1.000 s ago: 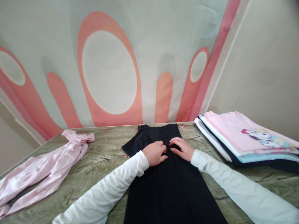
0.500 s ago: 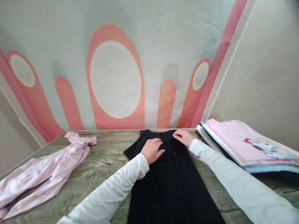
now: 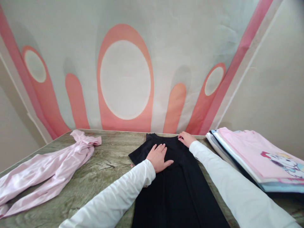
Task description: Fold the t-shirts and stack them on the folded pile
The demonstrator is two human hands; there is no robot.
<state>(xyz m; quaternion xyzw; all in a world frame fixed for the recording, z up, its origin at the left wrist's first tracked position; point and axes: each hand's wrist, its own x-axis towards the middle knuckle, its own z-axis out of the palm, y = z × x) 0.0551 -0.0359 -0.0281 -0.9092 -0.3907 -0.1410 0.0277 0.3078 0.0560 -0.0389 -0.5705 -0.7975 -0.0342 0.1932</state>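
Observation:
A black T-shirt lies spread lengthwise in front of me, its neckline at the far side and its lower end running out of view. On its chest, my left hand rests flat with the fingers stretched and the thumb apart. My right hand is at the shirt's right shoulder, beside the neckline. Its fingers are bent together on the cloth there, and the right sleeve is mostly hidden. The left sleeve sticks out to the side, lying on the wood-patterned table.
At the left lies a crumpled pale pink garment with long legs or sleeves. A stack of folded clothes, topped by a pink piece with a cartoon print, stands at the right near my forearm. Behind the table rises a patterned wall.
My left hand has flattened, spreading its fingers on the shirt's chest. The right hand has stayed by the right shoulder, with its fingers nearer the neckline. The view has shifted slightly.

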